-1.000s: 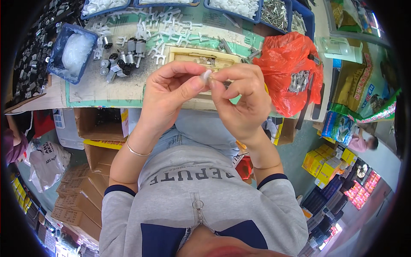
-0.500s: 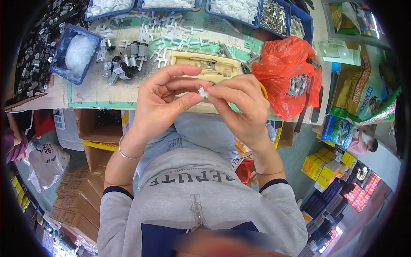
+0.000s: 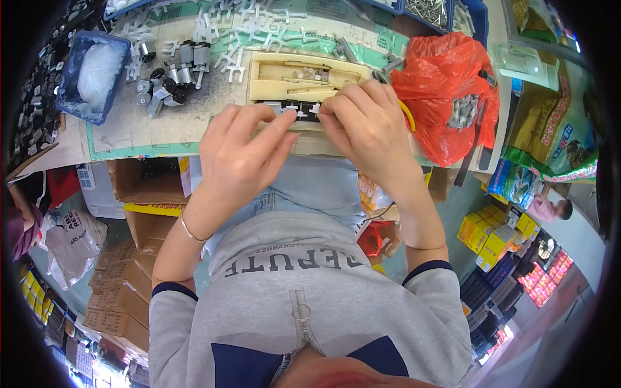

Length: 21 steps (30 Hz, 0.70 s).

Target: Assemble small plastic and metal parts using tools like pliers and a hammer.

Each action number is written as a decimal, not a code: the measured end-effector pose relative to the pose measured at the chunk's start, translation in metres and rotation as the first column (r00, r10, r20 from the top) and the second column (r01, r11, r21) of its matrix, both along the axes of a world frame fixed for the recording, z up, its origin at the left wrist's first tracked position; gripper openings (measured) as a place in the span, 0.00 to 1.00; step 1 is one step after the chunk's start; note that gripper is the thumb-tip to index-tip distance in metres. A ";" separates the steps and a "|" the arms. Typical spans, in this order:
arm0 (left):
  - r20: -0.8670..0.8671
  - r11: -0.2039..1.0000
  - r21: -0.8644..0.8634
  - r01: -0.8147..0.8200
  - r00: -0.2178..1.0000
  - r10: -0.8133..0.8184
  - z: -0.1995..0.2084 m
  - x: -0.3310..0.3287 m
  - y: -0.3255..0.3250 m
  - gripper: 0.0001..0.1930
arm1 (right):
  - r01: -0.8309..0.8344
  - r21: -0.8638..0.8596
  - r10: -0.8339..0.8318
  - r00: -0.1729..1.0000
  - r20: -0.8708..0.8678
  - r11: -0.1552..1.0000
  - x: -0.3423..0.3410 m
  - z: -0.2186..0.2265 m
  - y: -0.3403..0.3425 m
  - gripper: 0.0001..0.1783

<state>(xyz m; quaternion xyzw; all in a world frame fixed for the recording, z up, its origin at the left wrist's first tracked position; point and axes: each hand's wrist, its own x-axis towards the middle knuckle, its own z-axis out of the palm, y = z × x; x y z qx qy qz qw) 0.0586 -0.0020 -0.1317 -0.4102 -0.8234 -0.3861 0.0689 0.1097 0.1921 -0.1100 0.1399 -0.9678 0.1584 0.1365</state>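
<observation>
A narrow black housing [image 3: 304, 117] with small white plastic parts [image 3: 301, 112] in it lies along the near side of a cream-coloured fixture [image 3: 265, 72]. My right hand [image 3: 369, 126] is over its right end, thumb and fingers closed at a small white plastic piece [image 3: 316, 108]; the fingertips partly hide the grip. My left hand [image 3: 242, 152] is at the housing's left part, index finger and thumb stretched out and apart, with nothing seen between them.
White forked plastic pieces [image 3: 236, 66] and grey-black cylindrical parts [image 3: 171, 85] lie beyond my left hand. A blue tray [image 3: 65, 97] holds a clear bag. At right, a red plastic bag [image 3: 430, 77] contains grey metal parts. Blue bins [image 3: 479, 19] line the back.
Both hands have moved forward from the table's front edge to the black housing. The small white piece that was between them is now at the housing, and my left fingers have come away.
</observation>
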 end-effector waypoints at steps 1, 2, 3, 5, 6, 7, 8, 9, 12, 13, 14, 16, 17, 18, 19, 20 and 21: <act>-0.036 0.999 -0.033 0.013 0.999 -0.014 -0.003 0.002 -0.001 0.19 | -0.016 0.018 0.015 1.000 0.007 1.000 -0.001 0.000 0.000 0.08; -0.074 0.998 -0.065 0.021 0.997 -0.026 -0.005 0.004 -0.001 0.19 | -0.038 0.022 0.037 0.999 0.035 0.999 -0.003 0.001 0.000 0.08; -0.110 0.995 -0.098 0.029 0.993 -0.040 -0.008 0.006 -0.002 0.19 | -0.060 0.025 0.058 0.996 0.064 0.998 -0.005 0.002 0.000 0.09; -0.132 0.992 -0.123 0.014 0.991 -0.030 -0.012 0.009 -0.001 0.19 | -0.107 0.046 0.103 0.990 0.095 0.993 -0.009 0.002 0.000 0.08; -0.145 0.991 -0.135 0.007 0.989 -0.027 -0.014 0.010 0.000 0.19 | -0.132 0.064 0.126 0.987 0.099 0.989 -0.012 0.001 0.000 0.07; -0.150 0.990 -0.142 0.011 0.988 -0.032 -0.015 0.011 0.000 0.19 | -0.157 0.083 0.149 0.984 0.103 0.984 -0.014 0.001 0.000 0.06; -0.157 0.989 -0.148 0.014 0.987 -0.038 -0.015 0.010 0.000 0.19 | -0.163 0.092 0.152 0.981 0.118 0.982 -0.015 0.002 0.000 0.06; -0.164 0.988 -0.155 0.017 0.986 -0.043 -0.015 0.010 0.000 0.19 | -0.169 0.101 0.155 0.979 0.132 0.980 -0.016 0.004 -0.001 0.05; -0.238 0.995 -0.096 0.005 0.971 -0.028 -0.021 0.010 0.003 0.15 | -0.177 0.108 0.160 0.976 0.149 0.978 -0.018 0.006 -0.001 0.05; -0.248 0.996 -0.092 0.004 0.968 -0.027 -0.021 0.009 0.004 0.15 | -0.178 0.107 0.161 0.976 0.150 0.978 -0.019 0.006 0.000 0.05; -0.257 0.996 -0.088 0.002 0.966 -0.025 -0.023 0.009 0.004 0.15 | -0.186 0.107 0.168 0.972 0.164 0.977 -0.020 0.006 0.000 0.05; -0.251 0.994 -0.105 0.001 0.968 -0.027 -0.023 0.012 0.003 0.17 | -0.203 0.107 0.180 0.965 0.192 0.973 -0.022 0.008 0.001 0.04; -0.238 0.992 -0.124 0.003 0.971 -0.033 -0.023 0.012 0.003 0.18 | -0.207 0.104 0.182 0.962 0.204 0.973 -0.022 0.008 0.002 0.05; -0.225 0.990 -0.144 0.006 0.974 -0.039 -0.023 0.014 0.002 0.20 | -0.210 0.101 0.185 0.959 0.216 0.972 -0.021 0.008 0.004 0.05; -0.242 0.988 -0.152 0.003 0.969 -0.040 -0.023 0.015 0.001 0.20 | -0.214 0.098 0.187 0.955 0.228 0.972 -0.019 0.009 0.006 0.05; -0.259 0.987 -0.158 -0.001 0.965 -0.040 -0.024 0.016 0.000 0.20 | -0.164 0.022 0.156 0.965 0.211 0.986 -0.016 0.009 0.008 0.06; -0.275 0.986 -0.165 -0.006 0.961 -0.040 -0.025 0.017 0.000 0.20 | -0.115 -0.055 0.124 0.973 0.196 0.992 -0.010 0.009 0.010 0.07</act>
